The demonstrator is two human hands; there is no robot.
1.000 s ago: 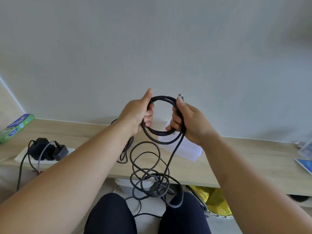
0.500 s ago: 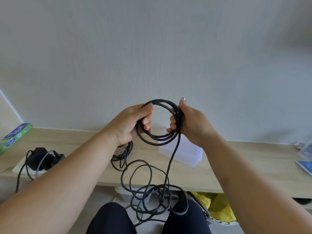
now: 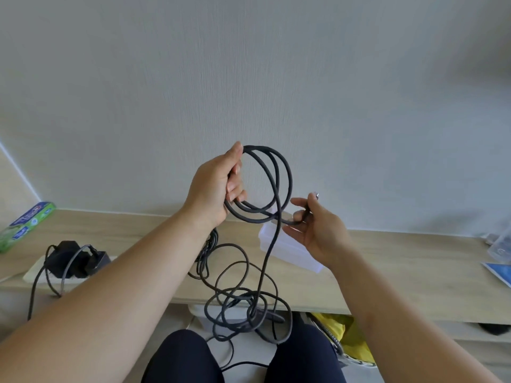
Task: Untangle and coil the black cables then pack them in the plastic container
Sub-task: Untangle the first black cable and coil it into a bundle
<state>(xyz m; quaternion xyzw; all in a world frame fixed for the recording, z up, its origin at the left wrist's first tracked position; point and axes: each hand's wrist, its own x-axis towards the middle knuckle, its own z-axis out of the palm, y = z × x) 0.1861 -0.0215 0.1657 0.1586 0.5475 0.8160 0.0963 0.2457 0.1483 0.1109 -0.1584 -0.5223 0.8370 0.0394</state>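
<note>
Several loops of black cable (image 3: 289, 178), matte and braided-looking, stand as an upright coil in your left hand (image 3: 214, 189). The fingers curl round the coil's left side and the thumb lies along its top. Your right hand (image 3: 318, 230) pinches the cable's free end between thumb and forefinger just below the metal-tipped connector (image 3: 316, 195), with the other fingers loosely spread. From the coil a single strand drops to a loose tangle (image 3: 240, 302) hanging before the near edge of the wooden shelf (image 3: 401, 272), above your knees. The translucent plastic container (image 3: 293, 255) sits on the shelf just beyond your right hand. A second black cable (image 3: 210, 239) lies bunched behind your left wrist, and a power strip (image 3: 74, 261) carrying black adapters sits further left.
</note>
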